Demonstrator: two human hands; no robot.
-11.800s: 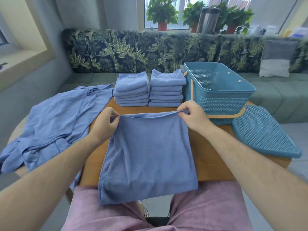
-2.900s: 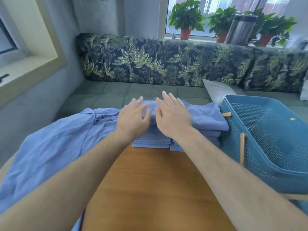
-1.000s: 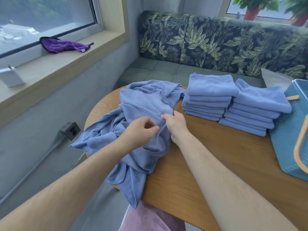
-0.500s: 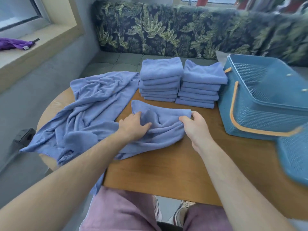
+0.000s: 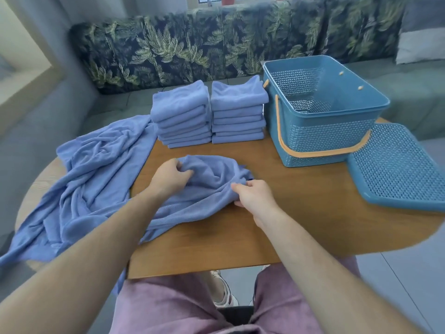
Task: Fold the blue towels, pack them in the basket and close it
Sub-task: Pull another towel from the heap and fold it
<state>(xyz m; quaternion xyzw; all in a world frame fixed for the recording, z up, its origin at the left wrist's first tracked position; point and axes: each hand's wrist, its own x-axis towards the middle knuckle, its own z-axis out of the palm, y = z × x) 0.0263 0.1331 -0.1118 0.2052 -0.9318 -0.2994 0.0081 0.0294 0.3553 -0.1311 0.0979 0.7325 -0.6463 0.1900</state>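
Two folded stacks [image 5: 183, 114] sit just left of the basket [image 5: 320, 138], handy for packing. Nearer, also left of it, left hand [image 5: 172, 175] and right hand [image 5: 252, 197] each clutch the crumpled towel [image 5: 212, 179] on the desk [image 5: 301, 213], probably seeking corners.

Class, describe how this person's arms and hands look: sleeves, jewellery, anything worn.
The left arm and right arm are bare, with no sleeves in view. The left hand and right hand wear no gloves, rings or watch. A dusty pink garment covers the thighs.
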